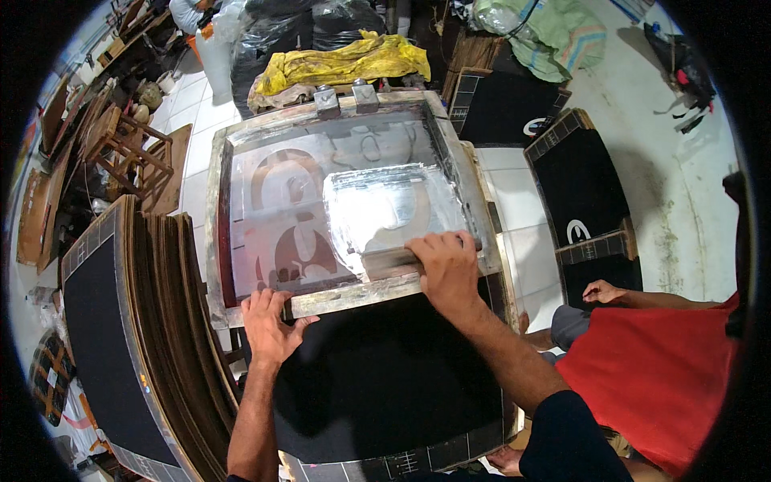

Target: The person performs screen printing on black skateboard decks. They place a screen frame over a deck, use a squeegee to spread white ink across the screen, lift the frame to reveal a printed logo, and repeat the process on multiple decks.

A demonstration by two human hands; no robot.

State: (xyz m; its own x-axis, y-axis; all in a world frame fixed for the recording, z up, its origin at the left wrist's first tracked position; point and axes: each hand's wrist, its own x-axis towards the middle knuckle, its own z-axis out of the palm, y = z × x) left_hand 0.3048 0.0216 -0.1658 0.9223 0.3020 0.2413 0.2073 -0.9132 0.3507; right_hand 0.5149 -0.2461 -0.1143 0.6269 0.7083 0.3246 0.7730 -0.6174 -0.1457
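Left hand (pixel 271 328) on a screen frame (pixel 345 302), right hand (pixel 450 269) clamped on a squeegee (pixel 389 265)

Nearest, a black panel (pixel 385 377) with a ruled border along its near edge lies between the forearms and runs in under the frame's near rail; to its left is a thick stack of panels (pixel 173 337) with brown edges; to its right is a co-worker in a red garment (pixel 650 369), one bare hand (pixel 602 292) partly curled and apart from the frame.

The person's own hands are apart from each other; the left sits at the near left corner, fingers bent over the rail and thumb spread aside, though how firmly it grips cannot be told; the right has its fingers wrapped over the squeegee, which rests near the right end of that rail, along the near side of the mesh (pixel 277 233); the mesh is greyish and shows large rounded shapes at its left, with a bright glare just beyond the squeegee.

Two metal blocks (pixel 327 102) sit side by side at the far rail; beyond them lies a crumpled yellow sheet (pixel 345 60), with black plastic-wrapped bundles (pixel 273 36) behind it; rightward are more black panels (pixel 578 177), some with a white rounded mark, beside a pale wall (pixel 642 104), and a green sack (pixel 554 36) farther off; leftward stands a wooden stool (pixel 132 153).
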